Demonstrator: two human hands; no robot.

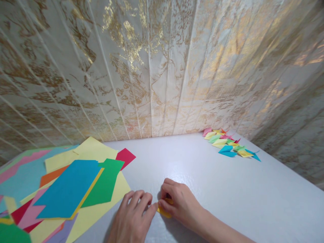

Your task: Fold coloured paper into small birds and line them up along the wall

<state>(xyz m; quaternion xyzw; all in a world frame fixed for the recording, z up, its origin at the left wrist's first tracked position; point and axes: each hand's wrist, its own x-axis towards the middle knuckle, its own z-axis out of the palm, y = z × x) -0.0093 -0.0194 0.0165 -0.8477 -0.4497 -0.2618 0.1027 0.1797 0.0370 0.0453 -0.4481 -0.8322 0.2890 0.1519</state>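
A small folded piece of yellow paper (164,212) is at the front middle of the white table, mostly covered by fingers. My right hand (181,197) is closed on it, thumb and bent fingers pinching it from the right. On the other side, my left hand (134,212) has its fingers curled down, with the thumb tip and forefinger at the paper's left end. How much of the paper the left fingers grip is partly hidden. The paper's full shape cannot be made out.
Coloured paper sheets lie in a loose, overlapping pile at left, including a blue sheet (71,189), a green sheet (106,182) and a red sheet (126,158). Several small folded paper figures (227,150) stand in rows at back right. A gold-patterned curtain (152,84) borders the table (243,195).
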